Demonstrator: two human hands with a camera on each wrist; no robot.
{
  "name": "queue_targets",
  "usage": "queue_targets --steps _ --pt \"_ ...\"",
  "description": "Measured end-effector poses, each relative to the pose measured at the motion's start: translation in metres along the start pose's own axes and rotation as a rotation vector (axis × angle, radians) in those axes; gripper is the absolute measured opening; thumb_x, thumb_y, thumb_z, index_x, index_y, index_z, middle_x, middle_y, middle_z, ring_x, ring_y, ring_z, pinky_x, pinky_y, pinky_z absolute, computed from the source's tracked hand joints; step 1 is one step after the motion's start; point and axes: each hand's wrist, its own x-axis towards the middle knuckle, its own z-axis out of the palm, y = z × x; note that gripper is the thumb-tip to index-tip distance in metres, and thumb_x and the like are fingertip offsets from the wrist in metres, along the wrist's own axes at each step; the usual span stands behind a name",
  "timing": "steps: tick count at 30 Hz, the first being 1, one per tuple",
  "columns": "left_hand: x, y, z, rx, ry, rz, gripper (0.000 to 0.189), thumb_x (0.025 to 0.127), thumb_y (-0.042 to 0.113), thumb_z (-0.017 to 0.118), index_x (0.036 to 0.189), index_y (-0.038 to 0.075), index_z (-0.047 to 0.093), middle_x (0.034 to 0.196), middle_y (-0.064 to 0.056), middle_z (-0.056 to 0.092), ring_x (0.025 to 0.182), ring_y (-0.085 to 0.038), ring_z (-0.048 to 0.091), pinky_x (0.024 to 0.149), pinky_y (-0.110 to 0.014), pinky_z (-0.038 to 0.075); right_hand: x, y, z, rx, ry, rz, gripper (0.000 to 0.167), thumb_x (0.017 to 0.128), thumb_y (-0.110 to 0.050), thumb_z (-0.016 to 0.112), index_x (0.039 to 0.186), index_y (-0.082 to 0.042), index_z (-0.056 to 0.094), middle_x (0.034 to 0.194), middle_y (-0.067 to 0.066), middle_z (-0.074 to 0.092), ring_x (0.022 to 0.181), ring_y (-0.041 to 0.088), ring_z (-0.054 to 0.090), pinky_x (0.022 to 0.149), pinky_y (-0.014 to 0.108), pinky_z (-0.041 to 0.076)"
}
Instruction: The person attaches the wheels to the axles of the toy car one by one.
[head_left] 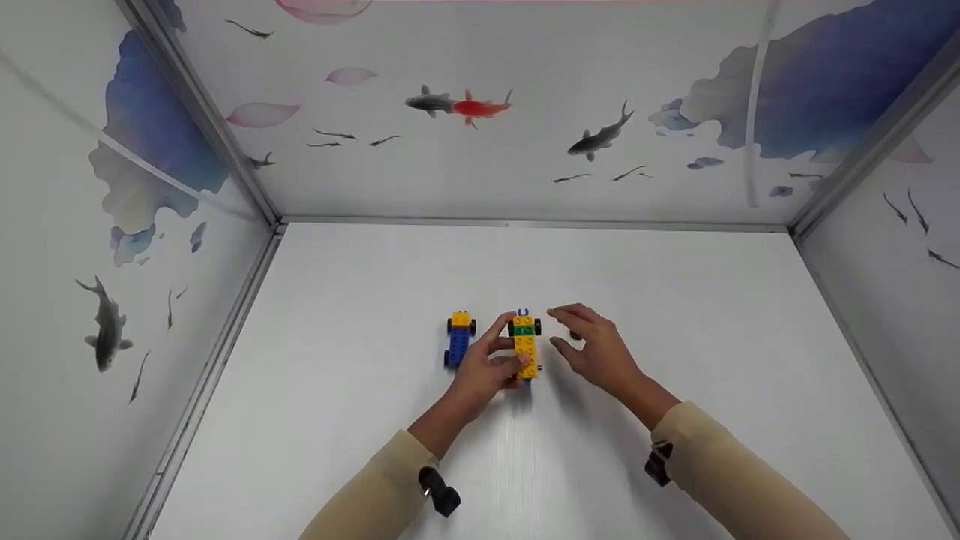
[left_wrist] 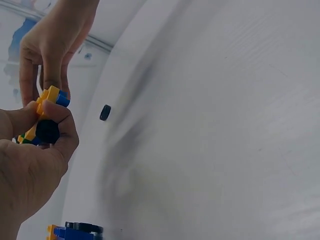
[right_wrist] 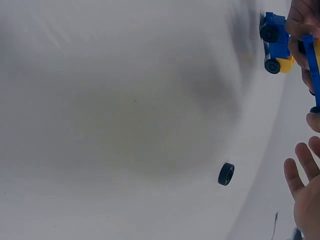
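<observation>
My left hand (head_left: 478, 375) holds a toy car (head_left: 526, 346) built of yellow, green and blue blocks, its thumb on the top near the close end. Black wheels flank the car's far end, where a small blue hook sticks out; a bare axle stub shows at its near right side. Just to the right is my right hand (head_left: 600, 351), fingers and thumb spread apart with nothing between them. On the table beyond it lies a loose black wheel (right_wrist: 226, 174), mostly hidden by that hand in the head view.
A second toy car (head_left: 458, 349), blue with a yellow front and black wheels, stands on the white table (head_left: 360, 300) left of my left hand. Painted walls (head_left: 480, 172) with metal edge strips enclose the table at the back and both sides.
</observation>
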Motion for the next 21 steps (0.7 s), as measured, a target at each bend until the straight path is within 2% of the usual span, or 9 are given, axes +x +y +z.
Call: queue_targets --steps 3,6,9,16,21 --pt "-0.002 0.001 0.000 -0.007 0.021 -0.005 0.078 0.106 0.013 0.076 0.169 0.041 0.042 0.148 -0.014 0.060 0.109 -0.022 0.075 0.083 -0.030 0.068 -0.001 0.005 -0.001 -0.029 -0.012 0.087 0.052 0.095 -0.002 0.085 0.144 -0.006 0.072 0.141 0.016 0.071 0.113 0.036 0.075 0.101 0.050 0.066" --pt "-0.003 0.002 -0.001 -0.003 0.033 -0.009 0.077 0.106 0.012 0.076 0.168 0.044 0.043 0.148 -0.014 0.060 0.109 -0.022 0.075 0.084 -0.030 0.068 -0.002 0.011 -0.001 -0.067 -0.046 0.162 0.052 0.095 -0.003 0.085 0.145 -0.004 0.070 0.145 0.018 0.069 0.126 0.038 0.071 0.111 0.055 0.060" --pt "-0.003 0.002 -0.002 -0.004 0.034 -0.006 0.077 0.106 0.011 0.075 0.169 0.041 0.042 0.147 -0.015 0.060 0.108 -0.022 0.075 0.083 -0.030 0.068 -0.004 0.019 0.000 -0.106 -0.096 0.208 0.053 0.097 -0.006 0.083 0.148 -0.002 0.068 0.150 0.019 0.066 0.136 0.041 0.065 0.117 0.057 0.055" --pt "-0.003 0.004 0.000 -0.018 0.045 -0.023 0.078 0.105 0.008 0.075 0.169 0.040 0.043 0.146 -0.015 0.061 0.107 -0.023 0.075 0.082 -0.030 0.068 -0.009 0.029 0.002 -0.206 -0.224 0.258 0.055 0.102 -0.010 0.079 0.154 -0.005 0.064 0.162 0.018 0.059 0.145 0.044 0.056 0.122 0.064 0.049" --pt "-0.004 0.004 -0.001 -0.031 0.038 -0.023 0.078 0.105 0.008 0.075 0.169 0.039 0.043 0.145 -0.015 0.061 0.107 -0.024 0.075 0.082 -0.030 0.068 -0.011 0.032 0.003 -0.286 -0.254 0.260 0.052 0.103 -0.011 0.077 0.153 -0.008 0.065 0.164 0.016 0.059 0.146 0.047 0.055 0.113 0.075 0.050"
